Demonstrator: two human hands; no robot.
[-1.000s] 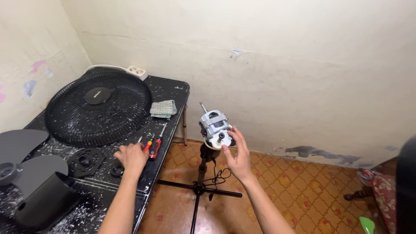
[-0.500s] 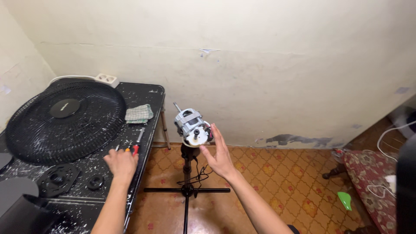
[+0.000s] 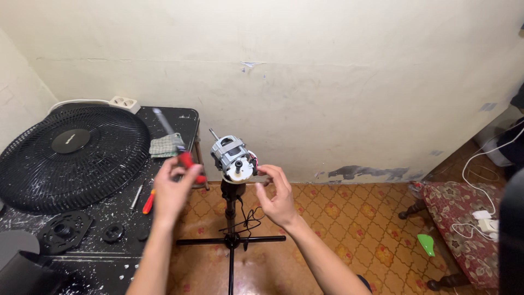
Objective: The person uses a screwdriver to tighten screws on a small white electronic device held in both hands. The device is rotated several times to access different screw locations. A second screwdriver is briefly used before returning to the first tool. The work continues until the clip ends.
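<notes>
Fan is well stripped down. Bare motor (image 3: 233,158) sits on top of the black stand (image 3: 231,218), shaft pointing up toward 11 o'clock, no blade or guard on it. Front grille (image 3: 71,155) lies flat on the table (image 3: 117,257) at 9 o'clock from the motor. Round black plate (image 3: 64,229) and a small black ring (image 3: 113,232) lie below the grille at 7 o'clock, with small bright bits scattered around them.

Left hand (image 3: 173,191) is closed around a red-handled screwdriver (image 3: 180,153), blurred shaft raised toward 11 o'clock, just left of the motor. Right hand (image 3: 278,194) has fingers narrowed at the motor's rear face, at 3 o'clock from it; can't tell whether they pinch a part or just steady it.

Second screwdriver (image 3: 148,201) with an orange handle lies unused on the table beside a thin metal tool (image 3: 136,195).

Judgement: outer parts off, motor still mounted on the stand; work on the motor itself looks barely begun. Reassembly not started.
</notes>
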